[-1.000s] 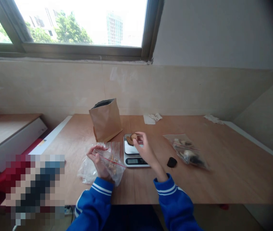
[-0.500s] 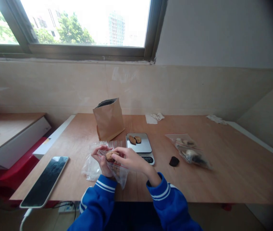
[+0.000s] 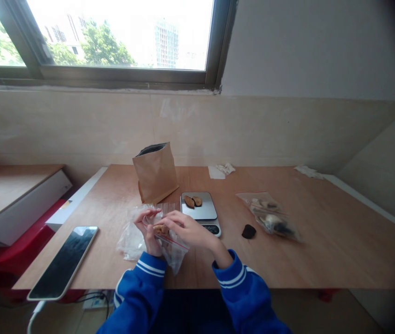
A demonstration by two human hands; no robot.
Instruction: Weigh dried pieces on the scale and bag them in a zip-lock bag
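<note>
My left hand (image 3: 151,239) has its fingers curled around a clear zip bag (image 3: 176,259) with a red seal line, close to the table's front edge. A light-brown, rough dried piece (image 3: 162,229) shows at the bag's mouth, partly under my right fingers. My right hand (image 3: 192,230) reaches over from the right, with bent fingers on that piece; the fingertips are partly hidden. Just beyond stands a digital kitchen scale (image 3: 204,212) with brown dried slices (image 3: 193,201) on its plate.
An upright brown paper bag (image 3: 156,174) stands behind my hands. More clear plastic (image 3: 131,241) lies left of them, then a phone (image 3: 63,264) on a cable. To the right are a dark flat piece (image 3: 249,231) and filled zip bags (image 3: 270,215). Paper (image 3: 216,172) lies by the wall.
My right fingers have come down further over the dried piece, so less of it shows. The zip bag has shifted slightly. The whole view has moved a little.
</note>
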